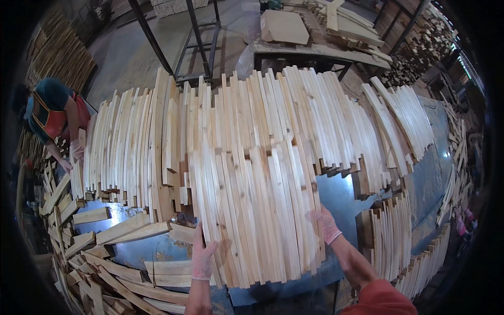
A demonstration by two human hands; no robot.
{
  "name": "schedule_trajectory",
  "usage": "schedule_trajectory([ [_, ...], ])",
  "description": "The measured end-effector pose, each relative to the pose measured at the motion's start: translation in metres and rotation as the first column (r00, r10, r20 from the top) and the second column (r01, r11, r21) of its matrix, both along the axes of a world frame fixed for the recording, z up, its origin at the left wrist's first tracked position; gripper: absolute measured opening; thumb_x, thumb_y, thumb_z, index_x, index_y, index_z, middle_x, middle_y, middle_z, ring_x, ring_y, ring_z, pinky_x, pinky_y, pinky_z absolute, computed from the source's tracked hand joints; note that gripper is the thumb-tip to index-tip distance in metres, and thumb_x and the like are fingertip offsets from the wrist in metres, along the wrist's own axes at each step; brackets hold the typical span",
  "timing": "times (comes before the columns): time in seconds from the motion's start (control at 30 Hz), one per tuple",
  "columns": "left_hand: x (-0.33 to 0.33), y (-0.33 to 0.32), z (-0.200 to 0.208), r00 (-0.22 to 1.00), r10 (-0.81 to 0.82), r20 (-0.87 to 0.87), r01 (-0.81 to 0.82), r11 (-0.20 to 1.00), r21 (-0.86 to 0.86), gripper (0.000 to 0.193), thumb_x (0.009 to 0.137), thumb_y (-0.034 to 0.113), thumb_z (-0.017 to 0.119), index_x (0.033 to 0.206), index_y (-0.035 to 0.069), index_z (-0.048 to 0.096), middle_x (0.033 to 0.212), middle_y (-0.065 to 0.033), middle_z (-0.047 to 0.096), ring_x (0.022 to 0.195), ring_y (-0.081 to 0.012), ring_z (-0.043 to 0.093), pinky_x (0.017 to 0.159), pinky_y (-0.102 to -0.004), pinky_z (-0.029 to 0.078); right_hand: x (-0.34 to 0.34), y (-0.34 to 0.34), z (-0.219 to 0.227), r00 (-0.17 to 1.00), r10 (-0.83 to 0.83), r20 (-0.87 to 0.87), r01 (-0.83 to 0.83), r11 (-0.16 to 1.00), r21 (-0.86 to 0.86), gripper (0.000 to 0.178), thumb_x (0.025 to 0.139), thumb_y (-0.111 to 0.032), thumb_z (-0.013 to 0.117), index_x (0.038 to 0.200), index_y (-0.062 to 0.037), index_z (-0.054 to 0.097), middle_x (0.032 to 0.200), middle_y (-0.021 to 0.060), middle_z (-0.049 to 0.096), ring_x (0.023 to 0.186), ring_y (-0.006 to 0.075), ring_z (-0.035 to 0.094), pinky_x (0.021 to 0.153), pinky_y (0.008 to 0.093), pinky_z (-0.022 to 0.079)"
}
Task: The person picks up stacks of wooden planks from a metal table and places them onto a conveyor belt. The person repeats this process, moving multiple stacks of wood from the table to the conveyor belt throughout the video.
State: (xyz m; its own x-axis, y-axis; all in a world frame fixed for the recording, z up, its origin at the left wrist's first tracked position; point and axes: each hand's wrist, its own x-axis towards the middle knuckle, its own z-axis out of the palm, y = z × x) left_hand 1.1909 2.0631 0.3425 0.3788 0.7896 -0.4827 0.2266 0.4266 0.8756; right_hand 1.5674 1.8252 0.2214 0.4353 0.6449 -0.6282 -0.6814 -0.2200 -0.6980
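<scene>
A row of long, pale wooden slats lies side by side in front of me, its near ends reaching past the table's front edge. My left hand, in a light knit glove, is set against the left side of this row, fingers along the outer slat and thumb apart over the top. On the opposite side, my gloved right hand grips the outer right slat, with its fingertips partly hidden. Between them the two hands hold the row together. Behind it, a longer row of upright-edged slats touches its far end.
At far left a person in a red apron handles slats. Loose offcuts pile up at lower left. More slat stacks stand at right on the blue table. A bench with a cardboard piece and a metal frame are behind.
</scene>
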Motion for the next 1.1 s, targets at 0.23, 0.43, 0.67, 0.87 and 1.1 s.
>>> schedule_trajectory([
  [0.23, -0.066, -0.078, -0.042, 0.979, 0.187, 0.084, -0.143, 0.917, -0.371, 0.071, 0.093, 0.006, 0.075, 0.157, 0.005, 0.045, 0.133, -0.0087, 0.066, 0.114, -0.02, 0.066, 0.101, -0.0348, 0.055, -0.054, -0.076, 0.016, 0.989, 0.066, -0.135, -0.086, 0.985, -0.15, 0.058, 0.096, -0.017, 0.077, 0.15, -0.0049, 0.059, 0.126, 0.0081, 0.071, 0.112, 0.0214, 0.069, 0.101, 0.0394, 0.059],
  [0.43, -0.096, -0.146, -0.029, 0.97, 0.201, 0.138, -0.144, 0.93, -0.339, 0.061, 0.09, 0.002, 0.075, 0.146, 0.004, 0.051, 0.109, -0.0044, 0.067, 0.091, -0.0146, 0.063, 0.086, -0.0332, 0.056, -0.075, -0.141, 0.018, 0.974, 0.13, -0.184, -0.135, 0.991, -0.015, 0.064, 0.091, -0.019, 0.079, 0.148, -0.0009, 0.058, 0.126, 0.0106, 0.071, 0.113, 0.0232, 0.069, 0.103, 0.0405, 0.058],
  [0.67, -0.133, -0.27, 0.036, 0.888, 0.412, 0.202, -0.356, 0.897, -0.263, 0.06, 0.09, 0.002, 0.076, 0.145, 0.005, 0.054, 0.114, -0.0075, 0.071, 0.102, -0.0195, 0.07, 0.091, -0.0364, 0.059, -0.093, -0.171, 0.088, 0.931, 0.358, -0.068, -0.35, 0.93, 0.113, 0.062, 0.089, -0.024, 0.078, 0.143, 0.0021, 0.062, 0.123, 0.0126, 0.071, 0.11, 0.0242, 0.068, 0.1, 0.0388, 0.057],
  [0.87, -0.163, -0.415, 0.074, 0.767, 0.504, 0.397, -0.474, 0.862, -0.18, 0.067, 0.094, 0.004, 0.079, 0.154, 0.008, 0.05, 0.126, -0.0076, 0.071, 0.109, -0.0192, 0.071, 0.095, -0.0357, 0.058, -0.073, -0.205, 0.101, 0.812, 0.582, -0.039, -0.555, 0.792, 0.255, 0.029, 0.091, -0.023, 0.07, 0.112, -0.0035, 0.074, 0.111, 0.0072, 0.074, 0.104, 0.0232, 0.071, 0.097, 0.0426, 0.059],
  [1.1, -0.191, -0.558, 0.101, 0.621, 0.67, 0.408, -0.744, 0.667, 0.036, 0.08, 0.099, 0.012, 0.079, 0.168, 0.014, 0.038, 0.132, -0.0091, 0.072, 0.118, -0.0179, 0.069, 0.109, -0.035, 0.052, -0.111, -0.154, 0.136, 0.64, 0.762, 0.098, -0.74, 0.578, 0.345, 0.013, 0.09, -0.02, 0.069, 0.095, -0.008, 0.067, 0.099, 0.005, 0.072, 0.095, 0.0236, 0.07, 0.095, 0.0448, 0.06],
])
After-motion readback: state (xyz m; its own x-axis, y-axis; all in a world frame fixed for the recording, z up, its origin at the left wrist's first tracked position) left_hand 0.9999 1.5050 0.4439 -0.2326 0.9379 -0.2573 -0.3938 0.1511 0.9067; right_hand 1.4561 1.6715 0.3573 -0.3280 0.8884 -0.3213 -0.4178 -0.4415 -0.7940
